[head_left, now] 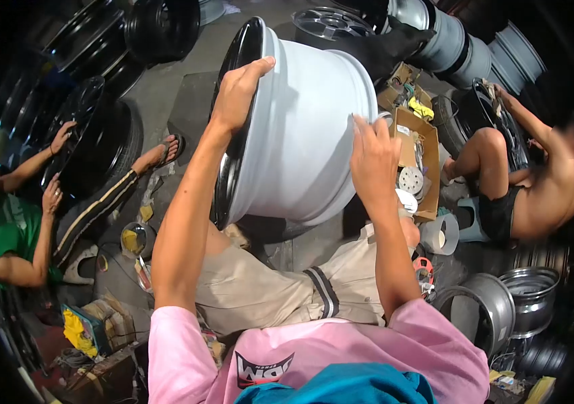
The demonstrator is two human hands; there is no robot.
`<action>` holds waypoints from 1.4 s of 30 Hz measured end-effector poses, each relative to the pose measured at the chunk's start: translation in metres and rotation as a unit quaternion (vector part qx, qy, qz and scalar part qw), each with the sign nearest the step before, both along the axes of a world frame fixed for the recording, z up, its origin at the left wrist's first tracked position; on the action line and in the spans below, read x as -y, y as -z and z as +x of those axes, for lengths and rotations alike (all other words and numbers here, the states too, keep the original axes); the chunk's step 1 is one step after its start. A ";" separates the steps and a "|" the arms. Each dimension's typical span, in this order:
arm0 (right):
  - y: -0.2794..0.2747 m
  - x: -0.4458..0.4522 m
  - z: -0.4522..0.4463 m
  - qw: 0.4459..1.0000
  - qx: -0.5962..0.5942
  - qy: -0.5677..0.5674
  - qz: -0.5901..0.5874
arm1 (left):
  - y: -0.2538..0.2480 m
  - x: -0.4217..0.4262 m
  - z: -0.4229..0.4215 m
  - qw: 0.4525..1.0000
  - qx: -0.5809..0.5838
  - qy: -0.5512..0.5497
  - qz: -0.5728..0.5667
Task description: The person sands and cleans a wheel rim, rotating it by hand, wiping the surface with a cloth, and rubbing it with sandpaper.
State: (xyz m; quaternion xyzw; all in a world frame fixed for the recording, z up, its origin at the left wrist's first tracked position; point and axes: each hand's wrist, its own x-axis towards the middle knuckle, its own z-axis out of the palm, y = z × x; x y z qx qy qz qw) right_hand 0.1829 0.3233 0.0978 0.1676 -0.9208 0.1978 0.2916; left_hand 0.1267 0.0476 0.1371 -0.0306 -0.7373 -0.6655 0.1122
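A large wheel rim (pixel 307 128) with a pale grey barrel and a glossy black face stands on edge in front of my knees. My left hand (pixel 241 94) grips its left lip, the fingers lying over the edge where the black face meets the grey barrel. At the opposite lip is my right hand (pixel 376 158), fingers bent and drawn together against the edge. Whatever those fingers may hold is hidden and slightly blurred. The underside of the rim rests on something dark, mostly out of sight.
Cardboard boxes (pixel 425 138) with sanding discs and small tools stand to the right, beside a translucent tub (pixel 440 234). Co-workers sit on both sides, each handling a dark wheel. More rims (pixel 531 296) lie lower right, others at the back. A cup (pixel 137 238) stands left.
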 end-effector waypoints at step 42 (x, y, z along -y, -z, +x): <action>0.004 0.007 0.020 1.000 0.003 -0.011 0.008 | -0.006 0.004 0.003 1.000 0.011 -0.011 -0.014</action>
